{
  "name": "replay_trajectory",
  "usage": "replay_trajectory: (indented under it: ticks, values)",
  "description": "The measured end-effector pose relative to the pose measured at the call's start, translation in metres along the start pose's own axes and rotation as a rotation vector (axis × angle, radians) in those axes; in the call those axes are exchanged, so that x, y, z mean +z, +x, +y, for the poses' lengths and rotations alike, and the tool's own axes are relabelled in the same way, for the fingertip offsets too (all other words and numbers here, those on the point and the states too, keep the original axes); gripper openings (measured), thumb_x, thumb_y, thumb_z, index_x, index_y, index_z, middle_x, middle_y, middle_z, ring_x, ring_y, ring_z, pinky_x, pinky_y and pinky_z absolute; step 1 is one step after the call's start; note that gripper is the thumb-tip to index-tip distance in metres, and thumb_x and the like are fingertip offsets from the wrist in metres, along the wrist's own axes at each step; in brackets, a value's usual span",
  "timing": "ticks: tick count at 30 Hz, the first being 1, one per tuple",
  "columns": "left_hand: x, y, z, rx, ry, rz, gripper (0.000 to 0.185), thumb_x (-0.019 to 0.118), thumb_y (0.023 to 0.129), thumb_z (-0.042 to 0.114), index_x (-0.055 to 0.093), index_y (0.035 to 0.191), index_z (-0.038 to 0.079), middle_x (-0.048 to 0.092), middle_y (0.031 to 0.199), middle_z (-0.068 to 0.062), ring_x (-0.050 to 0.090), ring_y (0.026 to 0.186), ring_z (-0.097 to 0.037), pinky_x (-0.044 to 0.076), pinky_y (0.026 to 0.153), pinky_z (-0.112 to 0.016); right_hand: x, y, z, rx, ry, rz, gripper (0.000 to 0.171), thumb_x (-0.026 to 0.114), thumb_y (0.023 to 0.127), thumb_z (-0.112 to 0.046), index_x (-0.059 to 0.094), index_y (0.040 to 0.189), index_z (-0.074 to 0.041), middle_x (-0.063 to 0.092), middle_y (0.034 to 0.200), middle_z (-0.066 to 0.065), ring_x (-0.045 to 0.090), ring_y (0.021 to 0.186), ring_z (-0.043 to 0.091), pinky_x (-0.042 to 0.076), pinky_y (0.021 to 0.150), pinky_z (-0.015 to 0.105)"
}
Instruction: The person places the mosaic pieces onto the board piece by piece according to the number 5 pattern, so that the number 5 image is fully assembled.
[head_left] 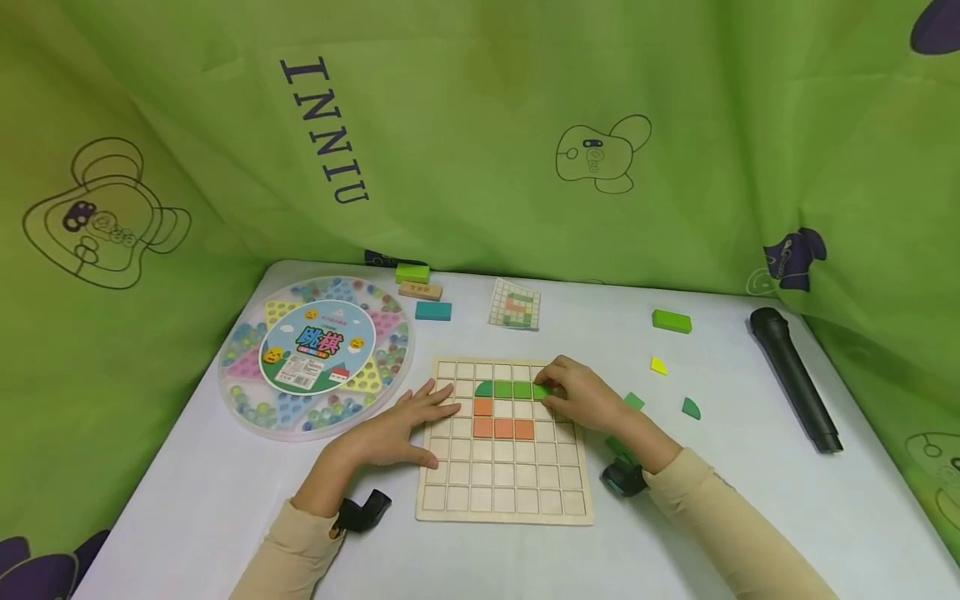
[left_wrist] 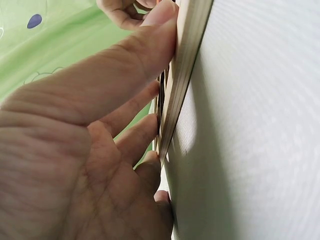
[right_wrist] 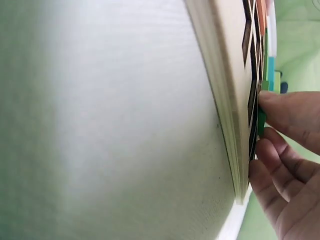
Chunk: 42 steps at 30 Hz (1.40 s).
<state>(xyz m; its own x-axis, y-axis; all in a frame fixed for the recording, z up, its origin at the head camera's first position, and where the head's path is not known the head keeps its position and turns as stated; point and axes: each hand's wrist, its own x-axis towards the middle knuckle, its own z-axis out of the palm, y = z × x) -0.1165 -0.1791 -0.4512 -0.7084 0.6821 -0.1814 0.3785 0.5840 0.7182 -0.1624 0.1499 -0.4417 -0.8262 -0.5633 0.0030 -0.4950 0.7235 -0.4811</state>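
One white counter (head_left: 675, 546) carries a wooden grid board (head_left: 505, 475), the left hand (head_left: 399, 427) spread on its nine-o'clock edge. The right hand (head_left: 588, 394), nearer, pinches a green tile (head_left: 539, 390) at its own nine o'clock, apparently ending a green row (head_left: 504, 389) that runs nine to three o'clock.

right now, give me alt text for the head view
A person's right-hand grip pinches a green tile ending a green row on a wooden grid board; the left-hand grip rests on the board's left edge. Four orange tiles lie below the row, with a round Chinese checkers set to the left and a black microphone to the right.
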Motion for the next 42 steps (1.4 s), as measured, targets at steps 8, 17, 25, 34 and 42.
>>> replay_trajectory:
  ticks: [8, 17, 25, 34, 42]
  values:
    - [0.001, -0.001, 0.000, -0.011, -0.024, -0.002, 0.082, 0.074, 0.078, 0.032, 0.035, 0.148, 0.013, 0.010, 0.160, -0.006, -0.006, 0.147, -0.033, 0.000, 0.116, -0.057, 0.001, 0.002, 0.003, 0.034, 0.036, -0.012, 0.032, 0.071, 0.085, -0.015, 0.064, 0.114, -0.005, 0.060, 0.107, 0.005, 0.058, 0.093, 0.016, 0.052, 0.081, 0.034]
    - [0.004, 0.000, -0.001, 0.002, -0.018, -0.002, 0.083, 0.074, 0.077, 0.034, 0.035, 0.148, 0.014, 0.011, 0.160, -0.006, -0.005, 0.147, -0.032, 0.000, 0.116, -0.057, -0.040, -0.023, 0.049, 0.191, 0.157, 0.124, 0.040, 0.065, 0.089, -0.012, 0.057, 0.125, 0.003, 0.059, 0.120, 0.019, 0.058, 0.108, 0.035, 0.051, 0.090, 0.048]
    - [0.003, 0.001, -0.001, 0.006, -0.022, -0.004, 0.083, 0.074, 0.077, 0.034, 0.035, 0.147, 0.014, 0.011, 0.160, -0.006, -0.005, 0.147, -0.032, -0.001, 0.116, -0.057, -0.074, -0.055, 0.114, 0.493, 0.025, 0.105, 0.035, 0.061, 0.090, -0.012, 0.057, 0.119, 0.008, 0.059, 0.110, 0.027, 0.056, 0.101, 0.039, 0.048, 0.083, 0.050]
    - [0.000, 0.000, 0.002, 0.000, -0.020, -0.003, 0.083, 0.074, 0.077, 0.033, 0.035, 0.148, 0.013, 0.010, 0.160, -0.008, -0.005, 0.147, -0.033, 0.000, 0.116, -0.058, -0.073, -0.055, 0.100, 0.455, 0.046, 0.171, 0.016, 0.065, 0.088, -0.008, 0.056, 0.098, 0.001, 0.060, 0.089, 0.015, 0.056, 0.083, 0.026, 0.044, 0.067, 0.030]
    - [-0.002, 0.000, 0.002, 0.015, -0.019, 0.001, 0.082, 0.074, 0.077, 0.033, 0.036, 0.147, 0.012, 0.011, 0.160, -0.008, -0.004, 0.147, -0.033, 0.000, 0.116, -0.057, -0.022, -0.042, 0.013, 0.220, 0.280, 0.088, 0.006, 0.067, 0.086, -0.008, 0.063, 0.091, -0.008, 0.063, 0.081, 0.002, 0.058, 0.077, 0.015, 0.050, 0.066, 0.023]
